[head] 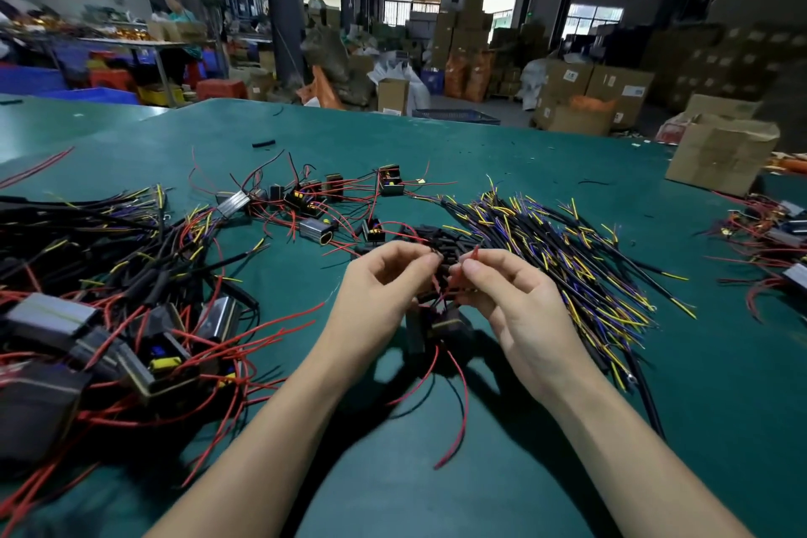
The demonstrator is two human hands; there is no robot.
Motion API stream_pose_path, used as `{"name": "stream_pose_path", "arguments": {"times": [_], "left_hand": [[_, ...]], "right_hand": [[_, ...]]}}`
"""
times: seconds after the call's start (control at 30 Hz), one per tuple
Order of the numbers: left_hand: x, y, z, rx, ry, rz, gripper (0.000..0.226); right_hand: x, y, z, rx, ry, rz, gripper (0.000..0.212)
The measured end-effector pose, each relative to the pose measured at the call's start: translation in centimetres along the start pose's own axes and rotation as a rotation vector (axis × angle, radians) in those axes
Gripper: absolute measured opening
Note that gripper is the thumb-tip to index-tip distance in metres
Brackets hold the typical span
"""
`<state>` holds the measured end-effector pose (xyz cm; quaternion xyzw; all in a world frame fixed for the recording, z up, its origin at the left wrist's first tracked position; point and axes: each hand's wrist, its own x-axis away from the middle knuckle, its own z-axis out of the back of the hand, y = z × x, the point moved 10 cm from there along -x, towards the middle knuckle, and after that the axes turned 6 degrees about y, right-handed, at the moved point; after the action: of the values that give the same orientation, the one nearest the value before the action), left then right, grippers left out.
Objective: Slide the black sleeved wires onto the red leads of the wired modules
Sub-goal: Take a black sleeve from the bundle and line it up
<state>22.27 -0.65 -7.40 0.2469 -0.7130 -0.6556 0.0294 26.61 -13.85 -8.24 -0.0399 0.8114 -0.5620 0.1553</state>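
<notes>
Head view: green table [524, 153] strewn with wires — cardboard boxes [589, 92] stacked behind.

No words or numbers can be read here. The brown cardboard boxes [581, 87] at the back have small white labels with a blue or green mark, but the print is too small and blurry to make out. The box [720, 153] on the worktop [480, 153] shows no print. The tall dark pillar [284, 0] carries a small pale sign, also too blurry to read.
</notes>
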Motion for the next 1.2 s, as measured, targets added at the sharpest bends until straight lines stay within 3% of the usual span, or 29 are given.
{"name": "stream_pose_path", "arguments": {"times": [0.13,0.2,0.3,0.43,0.53,0.67,0.8,0.9,0.97,1.07,1.2], "left_hand": [[-0.6,-0.7,0.4,0.264,0.074,0.133,0.020],[-0.6,-0.2,0.6,0.256,0.067,0.100,0.017],[-0.4,0.7,0.6,0.111,0.021,-0.012,0.011],[0.6,2.3,0.0,-0.297,-0.008,-0.279,0.011],[1.2,3.1,-0.6,-0.372,-0.031,-0.341,0.014],[0.7,2.4,-0.1,-0.060,0.016,-0.177,0.014],[0.6,-0.2,-1.3,0.478,-0.102,0.151,0.010],[0.7,-1.1,-1.0,0.443,-0.099,0.195,0.010],[0.4,-1.5,-0.2,0.310,-0.046,0.157,0.012],[0.0,-1.5,0.7,0.148,0.013,0.082,0.016],[-0.3,-1.1,1.0,0.074,0.048,0.034,0.021]], "right_hand": [[-0.2,0.4,0.7,-0.140,0.071,-0.088,0.007],[-0.3,1.1,1.3,-0.206,0.111,-0.164,0.012],[-0.3,1.5,1.8,-0.215,0.137,-0.205,0.016],[-0.2,1.1,1.1,-0.091,0.088,-0.144,0.021],[0.1,0.3,0.1,0.080,0.013,-0.033,0.020],[0.2,1.0,0.1,0.176,-0.006,-0.075,0.023],[0.6,3.5,0.9,0.210,0.018,-0.252,0.018],[0.4,4.1,2.0,0.349,0.051,-0.271,0.016],[-0.1,3.3,3.3,0.473,0.118,-0.208,0.016],[-1.0,0.3,5.6,0.700,0.265,0.038,0.015],[-1.1,-0.1,4.0,1.029,0.158,0.244,0.008]]}}
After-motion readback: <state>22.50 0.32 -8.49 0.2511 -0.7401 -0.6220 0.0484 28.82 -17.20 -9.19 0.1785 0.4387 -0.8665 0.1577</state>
